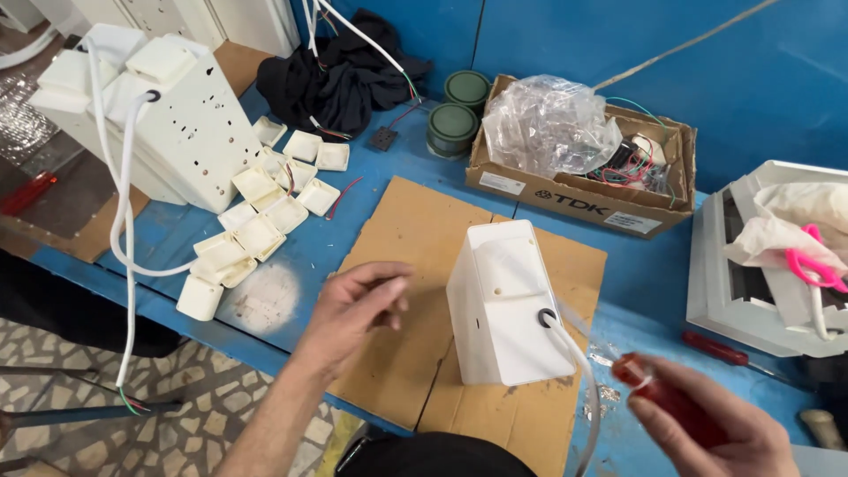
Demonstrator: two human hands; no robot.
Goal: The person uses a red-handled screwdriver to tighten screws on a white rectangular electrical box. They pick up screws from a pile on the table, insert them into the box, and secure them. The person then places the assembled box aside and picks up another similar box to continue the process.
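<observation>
Tall white plastic box with white cable, upright on brown cardboard sheet at near edge of blue surface; open cardboard to its left. Left hand over that cardboard, grip loosely apart, empty. Right hand beside box, grip clamped on red-handled screwdriver.

Plastic housing on cardboard sheet, small covers to its left, cardboard box behind

Assembly workshop: blue workbench, stacked white plastic housings, loose wiring.
</observation>
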